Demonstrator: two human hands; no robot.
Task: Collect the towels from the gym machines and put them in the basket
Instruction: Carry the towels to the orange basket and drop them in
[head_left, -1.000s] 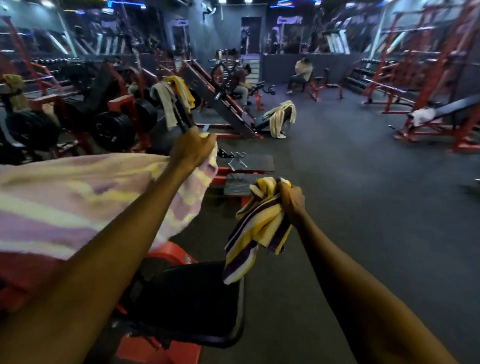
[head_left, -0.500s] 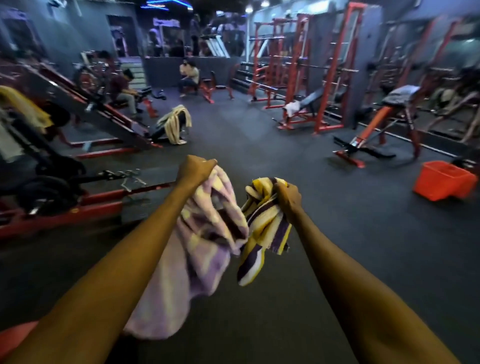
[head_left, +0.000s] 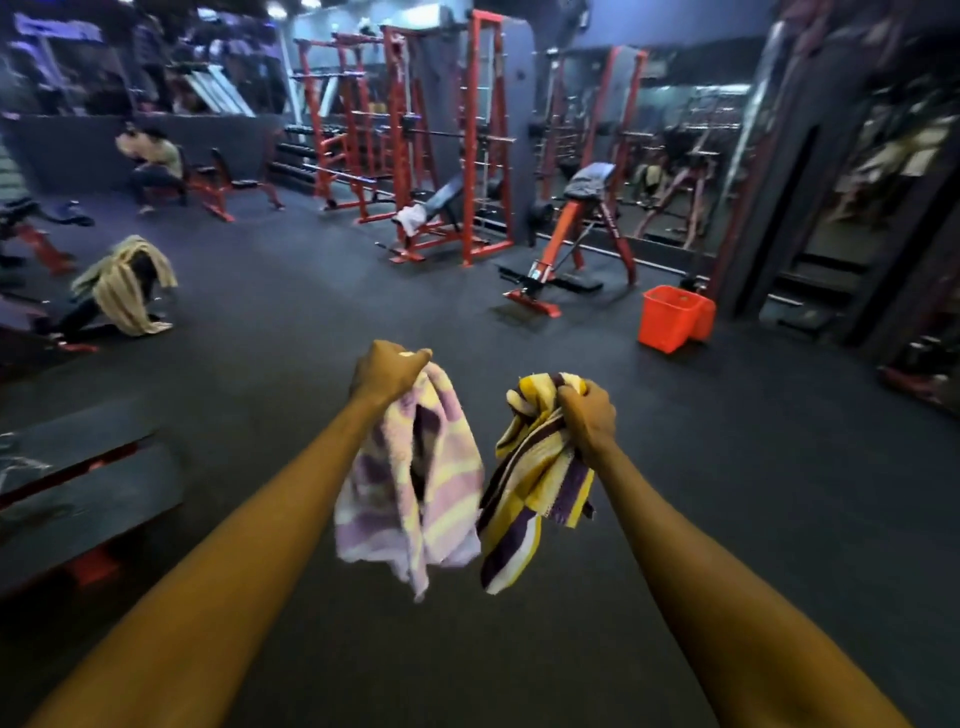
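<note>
Sliding leftward in view, the basket (head_left: 667, 319) sits nearer centre.

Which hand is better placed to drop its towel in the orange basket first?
Probably the right hand: its yellow towel hangs nearer the basket, ahead to the right. The left hand with its lilac towel is farther.

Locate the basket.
Head view, right of centre: the basket stands on the floor, just right of the red bench, well beyond the right hand.
</note>
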